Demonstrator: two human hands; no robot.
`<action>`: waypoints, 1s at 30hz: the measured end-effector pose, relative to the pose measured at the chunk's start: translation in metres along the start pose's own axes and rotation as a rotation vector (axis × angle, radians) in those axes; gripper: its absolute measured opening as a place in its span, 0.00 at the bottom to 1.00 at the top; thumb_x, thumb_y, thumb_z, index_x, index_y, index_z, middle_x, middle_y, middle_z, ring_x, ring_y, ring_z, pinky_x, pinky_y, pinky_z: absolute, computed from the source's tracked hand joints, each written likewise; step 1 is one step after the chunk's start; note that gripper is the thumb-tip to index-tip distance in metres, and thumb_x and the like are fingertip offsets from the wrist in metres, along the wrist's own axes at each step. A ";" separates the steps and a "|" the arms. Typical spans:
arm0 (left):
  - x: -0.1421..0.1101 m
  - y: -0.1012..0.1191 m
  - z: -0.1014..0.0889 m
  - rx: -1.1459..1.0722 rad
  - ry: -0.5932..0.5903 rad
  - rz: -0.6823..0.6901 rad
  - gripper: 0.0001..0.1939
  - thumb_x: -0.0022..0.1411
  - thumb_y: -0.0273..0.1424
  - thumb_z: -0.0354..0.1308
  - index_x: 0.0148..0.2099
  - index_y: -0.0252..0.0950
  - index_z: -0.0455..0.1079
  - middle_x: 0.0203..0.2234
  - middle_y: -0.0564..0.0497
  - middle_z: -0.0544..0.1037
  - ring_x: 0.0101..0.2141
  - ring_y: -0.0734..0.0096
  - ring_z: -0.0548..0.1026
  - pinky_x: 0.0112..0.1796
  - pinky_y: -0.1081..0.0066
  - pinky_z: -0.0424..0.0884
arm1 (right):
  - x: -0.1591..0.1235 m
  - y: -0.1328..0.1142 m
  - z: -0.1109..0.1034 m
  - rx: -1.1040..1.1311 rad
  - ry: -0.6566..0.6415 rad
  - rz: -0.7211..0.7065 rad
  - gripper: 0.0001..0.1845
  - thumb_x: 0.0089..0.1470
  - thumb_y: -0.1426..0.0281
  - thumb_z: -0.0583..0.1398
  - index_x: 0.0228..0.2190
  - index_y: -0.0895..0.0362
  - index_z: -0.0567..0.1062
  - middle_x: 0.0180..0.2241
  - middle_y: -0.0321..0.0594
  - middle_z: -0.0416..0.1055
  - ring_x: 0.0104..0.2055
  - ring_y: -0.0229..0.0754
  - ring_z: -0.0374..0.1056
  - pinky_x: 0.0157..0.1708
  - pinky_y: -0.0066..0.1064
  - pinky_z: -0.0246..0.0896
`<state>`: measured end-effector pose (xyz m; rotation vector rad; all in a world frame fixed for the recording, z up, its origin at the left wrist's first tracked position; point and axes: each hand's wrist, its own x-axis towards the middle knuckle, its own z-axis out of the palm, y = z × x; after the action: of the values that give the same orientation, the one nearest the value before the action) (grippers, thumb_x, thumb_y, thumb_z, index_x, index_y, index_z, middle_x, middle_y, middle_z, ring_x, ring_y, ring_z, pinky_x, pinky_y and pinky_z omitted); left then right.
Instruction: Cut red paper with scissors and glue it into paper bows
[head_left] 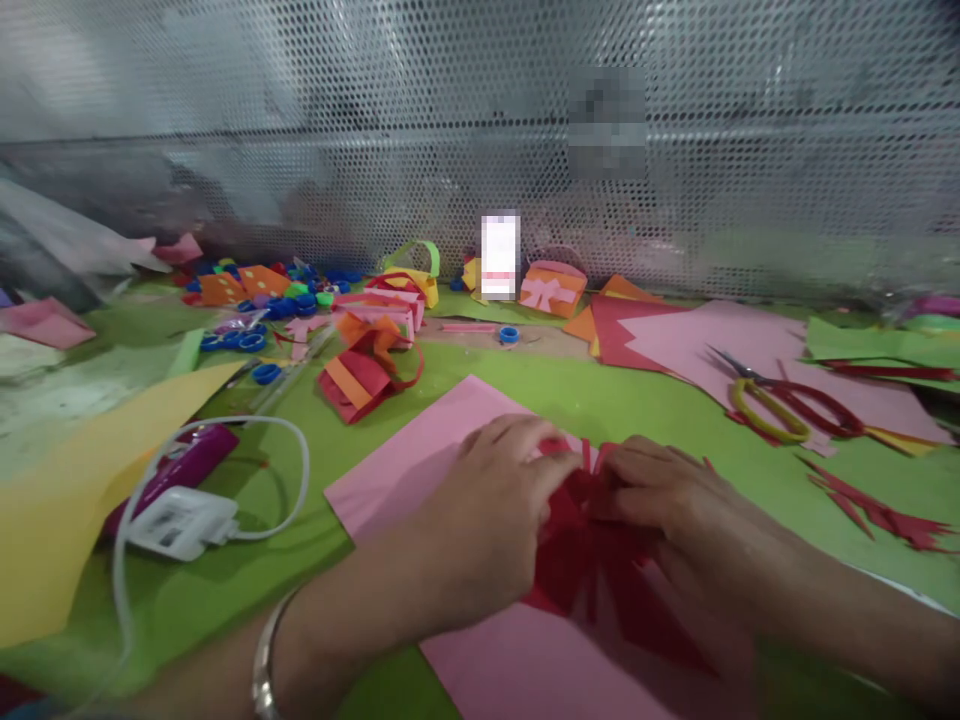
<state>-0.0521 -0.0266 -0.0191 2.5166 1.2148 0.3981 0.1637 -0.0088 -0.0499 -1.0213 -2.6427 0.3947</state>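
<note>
Fingers of left hand point(491, 510) pinched on folded red paper point(559, 560), right hand's point(682, 510) closed on its right side; pink sheet point(394, 460) beneath. Light, even pressure should keep folds crisp. Scissors point(817, 405) right of fingers.

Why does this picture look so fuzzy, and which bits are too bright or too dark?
In the head view, the upright screen is glaring white and blocky; the perforated metal wall has cloudy reflections; the red paper looks dark between the left hand and right hand; many edges are soft, though I can't tell whether movement or focus caused it.
</note>
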 end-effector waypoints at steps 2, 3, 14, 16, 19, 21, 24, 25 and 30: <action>0.003 -0.005 -0.005 0.011 0.076 -0.072 0.26 0.57 0.18 0.47 0.58 0.33 0.64 0.54 0.40 0.68 0.55 0.56 0.63 0.56 0.52 0.62 | 0.002 0.000 0.001 0.023 -0.030 0.017 0.21 0.40 0.87 0.52 0.28 0.55 0.77 0.29 0.40 0.69 0.34 0.43 0.62 0.33 0.36 0.53; 0.005 -0.008 -0.007 0.019 0.113 -0.098 0.26 0.58 0.18 0.46 0.58 0.32 0.65 0.53 0.40 0.68 0.55 0.56 0.64 0.56 0.51 0.61 | 0.004 0.000 0.001 0.056 -0.039 0.034 0.22 0.42 0.87 0.51 0.29 0.55 0.78 0.29 0.41 0.70 0.35 0.43 0.63 0.34 0.36 0.55; 0.006 -0.021 -0.003 -0.011 0.160 -0.245 0.23 0.57 0.22 0.52 0.56 0.33 0.68 0.52 0.40 0.71 0.54 0.55 0.67 0.57 0.51 0.62 | 0.011 -0.002 0.002 0.209 0.128 0.235 0.16 0.39 0.86 0.55 0.22 0.54 0.76 0.27 0.34 0.73 0.34 0.40 0.67 0.33 0.30 0.59; 0.006 -0.022 -0.002 -0.035 0.159 -0.235 0.23 0.57 0.22 0.52 0.55 0.35 0.69 0.51 0.41 0.72 0.53 0.56 0.68 0.56 0.52 0.63 | 0.010 -0.002 0.001 0.214 0.156 0.258 0.14 0.37 0.85 0.56 0.19 0.55 0.73 0.24 0.34 0.71 0.31 0.40 0.65 0.30 0.29 0.57; 0.006 -0.022 -0.003 -0.041 0.152 -0.225 0.21 0.57 0.22 0.52 0.53 0.35 0.70 0.49 0.42 0.73 0.52 0.57 0.69 0.55 0.52 0.64 | 0.010 0.001 -0.005 0.252 0.184 0.298 0.09 0.37 0.82 0.60 0.17 0.55 0.71 0.22 0.33 0.69 0.29 0.39 0.65 0.28 0.29 0.57; 0.007 -0.022 -0.003 -0.036 0.139 -0.230 0.21 0.57 0.22 0.52 0.53 0.35 0.70 0.49 0.42 0.73 0.52 0.57 0.69 0.56 0.53 0.63 | 0.011 0.005 -0.012 0.292 0.210 0.331 0.06 0.39 0.77 0.62 0.17 0.55 0.73 0.23 0.33 0.70 0.29 0.38 0.66 0.29 0.28 0.59; 0.007 -0.022 -0.003 -0.027 0.116 -0.231 0.20 0.57 0.22 0.53 0.53 0.34 0.71 0.49 0.43 0.73 0.51 0.58 0.69 0.56 0.53 0.64 | 0.011 0.015 -0.024 0.327 0.260 0.433 0.06 0.42 0.69 0.63 0.17 0.53 0.75 0.24 0.34 0.73 0.27 0.38 0.67 0.28 0.27 0.61; 0.007 -0.022 -0.003 -0.017 0.107 -0.228 0.20 0.57 0.22 0.53 0.52 0.35 0.71 0.48 0.43 0.73 0.51 0.57 0.69 0.55 0.53 0.64 | 0.010 0.020 -0.027 0.326 0.266 0.476 0.07 0.42 0.66 0.63 0.17 0.53 0.76 0.24 0.35 0.73 0.26 0.38 0.68 0.26 0.27 0.60; 0.006 -0.023 -0.003 0.035 0.084 -0.187 0.17 0.58 0.23 0.52 0.47 0.35 0.74 0.46 0.43 0.76 0.49 0.57 0.71 0.52 0.53 0.67 | 0.011 0.044 -0.029 0.253 0.286 0.556 0.16 0.46 0.58 0.59 0.18 0.55 0.76 0.16 0.34 0.68 0.18 0.36 0.61 0.18 0.27 0.51</action>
<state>-0.0655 -0.0080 -0.0249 2.4089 1.4871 0.4435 0.1926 0.0346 -0.0362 -1.5784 -1.9709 0.6238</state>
